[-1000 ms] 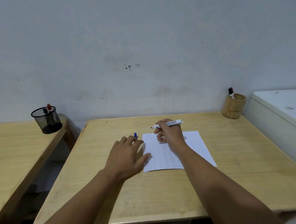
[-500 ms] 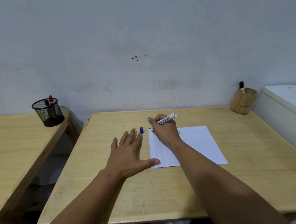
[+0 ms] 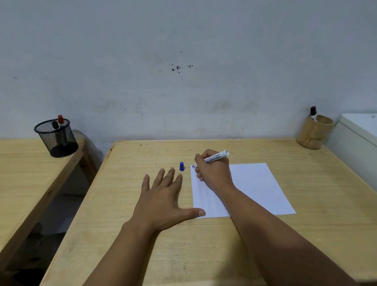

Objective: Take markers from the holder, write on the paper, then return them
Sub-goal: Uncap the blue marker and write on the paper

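Observation:
A white sheet of paper [image 3: 255, 187] lies on the wooden table [image 3: 210, 251]. My right hand [image 3: 214, 171] grips a white marker [image 3: 215, 157], uncapped, with its tip at the paper's far left corner. The marker's blue cap [image 3: 181, 166] stands on the table just left of that corner. My left hand [image 3: 164, 201] lies flat with fingers spread beside the paper, its thumb touching the paper's near left corner. A round wooden holder [image 3: 314, 133] with one dark-capped marker [image 3: 313, 112] stands at the table's far right corner.
A black mesh cup [image 3: 56, 140] holding a red-capped and a black-capped marker stands on a second wooden table [image 3: 21, 184] to the left, across a gap. A white cabinet [image 3: 366, 138] borders the table on the right. A grey wall runs behind.
My right hand has brought the marker's tip down to the paper's far left corner. My left hand has flattened and spread, its thumb now on the paper's near corner.

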Motion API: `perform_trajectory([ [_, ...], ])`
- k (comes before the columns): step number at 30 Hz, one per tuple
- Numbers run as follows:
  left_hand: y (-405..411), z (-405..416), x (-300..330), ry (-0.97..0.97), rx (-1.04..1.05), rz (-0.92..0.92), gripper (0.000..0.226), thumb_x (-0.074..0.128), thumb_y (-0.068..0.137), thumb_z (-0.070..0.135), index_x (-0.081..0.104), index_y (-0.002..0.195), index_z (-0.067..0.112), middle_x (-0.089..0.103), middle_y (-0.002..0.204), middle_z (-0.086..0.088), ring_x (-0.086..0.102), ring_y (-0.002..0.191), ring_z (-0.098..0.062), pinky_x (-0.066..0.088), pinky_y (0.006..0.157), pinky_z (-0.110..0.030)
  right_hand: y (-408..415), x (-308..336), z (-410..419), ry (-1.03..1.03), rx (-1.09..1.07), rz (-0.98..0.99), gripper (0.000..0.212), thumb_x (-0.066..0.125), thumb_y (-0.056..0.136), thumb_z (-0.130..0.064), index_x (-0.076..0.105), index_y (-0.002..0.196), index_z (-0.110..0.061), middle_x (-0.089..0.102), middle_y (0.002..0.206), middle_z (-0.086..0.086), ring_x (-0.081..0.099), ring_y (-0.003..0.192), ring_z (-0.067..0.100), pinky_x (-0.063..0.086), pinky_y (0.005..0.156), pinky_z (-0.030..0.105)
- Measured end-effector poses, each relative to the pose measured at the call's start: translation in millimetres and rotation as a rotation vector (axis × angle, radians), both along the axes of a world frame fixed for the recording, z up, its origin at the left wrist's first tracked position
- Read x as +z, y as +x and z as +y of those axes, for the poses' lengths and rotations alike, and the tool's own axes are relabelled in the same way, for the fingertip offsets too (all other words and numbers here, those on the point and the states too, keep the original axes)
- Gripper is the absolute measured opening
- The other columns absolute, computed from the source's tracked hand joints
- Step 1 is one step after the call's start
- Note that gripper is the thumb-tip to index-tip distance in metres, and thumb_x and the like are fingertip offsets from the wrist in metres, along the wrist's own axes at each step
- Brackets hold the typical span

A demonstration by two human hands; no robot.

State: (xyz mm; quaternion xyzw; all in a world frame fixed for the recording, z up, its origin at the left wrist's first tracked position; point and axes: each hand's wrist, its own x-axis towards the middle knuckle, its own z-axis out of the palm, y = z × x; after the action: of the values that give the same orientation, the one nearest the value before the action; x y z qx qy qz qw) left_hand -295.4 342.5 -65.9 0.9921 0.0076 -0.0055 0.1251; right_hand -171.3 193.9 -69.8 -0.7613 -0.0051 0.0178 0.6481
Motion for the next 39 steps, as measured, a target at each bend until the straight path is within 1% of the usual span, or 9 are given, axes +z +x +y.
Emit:
perform_trajectory([
  [4,-0.4,1.2,0.0,-0.003,-0.004,-0.006,0.131,0.036,0.062,0.106,0.018,0.166,0.029,0.001,0.175,0.005,-0.009,0.162,-0.016,-0.007,0.128,-0.057,-1.0,1.1,0.3,-0.019,0.012,0.0,0.027,0.07,0.091,-0.026,0.062,0.074,-0.006,0.078,0.073,0.015,0.071,0.059,0.019,0.058,0.061,0.035],
  [11,0.8,1.6,0.1,-0.008,0.0,-0.011,0.13,0.036,0.062,0.106,0.019,0.166,0.03,0.002,0.175,0.006,-0.008,0.162,-0.016,-0.006,0.128,-0.056,1.0,0.7,1.4,-0.028,0.027,0.003,0.025,0.071,0.091,-0.021,0.066,0.079,0.001,0.078,0.077,0.019,0.07,0.06,0.02,0.059,0.062,0.035],
  [18,0.2,1.5,0.3,-0.015,0.003,-0.012,0.128,0.037,0.064,0.104,0.019,0.166,0.029,0.002,0.175,0.006,-0.008,0.162,-0.015,-0.007,0.128,-0.055,3.1,-0.8,3.7,-0.099,0.032,-0.029,0.023,0.072,0.086,-0.025,0.066,0.066,-0.016,0.077,0.071,0.015,0.07,0.057,0.019,0.061,0.064,0.036],
  [26,0.1,0.7,0.0,-0.025,0.01,-0.022,0.128,0.039,0.062,0.104,0.021,0.165,0.03,0.003,0.175,0.007,-0.008,0.161,-0.014,-0.007,0.128,-0.055,1.5,0.7,3.4,-0.113,0.045,-0.042,0.029,0.072,0.085,-0.025,0.063,0.057,-0.022,0.075,0.069,0.015,0.068,0.055,0.018,0.059,0.062,0.036],
  [31,0.8,1.5,-1.6,-0.023,0.013,-0.031,0.128,0.038,0.063,0.104,0.02,0.165,0.029,0.003,0.175,0.007,-0.008,0.162,-0.014,-0.007,0.128,-0.056,1.9,0.9,3.9,-0.139,0.045,-0.046,0.025,0.071,0.086,-0.025,0.065,0.063,-0.017,0.077,0.071,0.014,0.072,0.058,0.02,0.064,0.066,0.041],
  [33,0.6,1.4,-1.1,-0.032,0.01,-0.037,0.128,0.039,0.063,0.104,0.021,0.165,0.029,0.003,0.175,0.007,-0.008,0.162,-0.014,-0.006,0.128,-0.056,2.0,1.5,3.3,-0.137,0.054,-0.037,0.024,0.07,0.083,-0.026,0.065,0.065,-0.011,0.078,0.072,0.015,0.073,0.06,0.026,0.065,0.068,0.047],
  [35,-1.1,0.9,0.3,-0.04,0.004,-0.033,0.128,0.04,0.063,0.104,0.021,0.165,0.029,0.004,0.175,0.007,-0.008,0.162,-0.014,-0.007,0.128,-0.055,2.4,-0.2,1.8,-0.109,0.054,-0.027,0.026,0.068,0.082,-0.026,0.063,0.069,-0.004,0.078,0.073,0.015,0.073,0.06,0.027,0.064,0.069,0.047],
  [37,-1.7,-0.1,1.3,-0.061,0.013,-0.02,0.121,0.041,0.066,0.102,0.029,0.163,0.03,0.011,0.175,0.008,-0.001,0.162,-0.015,-0.004,0.129,-0.056,2.8,-0.8,1.7,-0.051,0.056,-0.007,0.028,0.071,0.085,-0.029,0.064,0.069,-0.008,0.078,0.071,0.012,0.072,0.059,0.021,0.062,0.067,0.042],
  [39,3.1,-1.3,4.1,-0.16,0.087,-0.091,0.093,0.045,0.075,0.093,0.055,0.145,0.032,0.042,0.162,0.011,0.028,0.154,-0.016,0.01,0.127,-0.056,3.0,3.5,2.2,0.03,0.07,0.025,0.031,0.077,0.087,-0.036,0.064,0.064,-0.02,0.073,0.066,0.01,0.068,0.058,0.022,0.058,0.064,0.04],
])
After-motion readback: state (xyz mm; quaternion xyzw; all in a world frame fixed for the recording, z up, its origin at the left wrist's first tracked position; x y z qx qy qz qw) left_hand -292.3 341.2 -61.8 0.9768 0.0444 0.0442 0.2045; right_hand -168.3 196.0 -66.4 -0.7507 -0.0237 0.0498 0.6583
